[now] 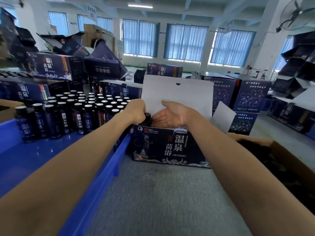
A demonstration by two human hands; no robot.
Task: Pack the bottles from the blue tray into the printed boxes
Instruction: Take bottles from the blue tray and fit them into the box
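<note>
Two hands: left hand (136, 109), right hand (172, 114). One blue tray (42, 150), 8 o'clock. In it roughly forty dark bottles (88, 106), rows overlapping, exact tally not possible. One bottle (147, 116) gripped by the left hand. One open printed box (162, 147), 12 o'clock. One brown carton (288, 159), 3 o'clock. At least two map-printed boxes (252, 97), 2 o'clock. One wall fan (296, 12), 1 o'clock.

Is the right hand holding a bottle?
No, the right hand is open with its palm up over the printed box, while the left hand grips the bottle.
</note>
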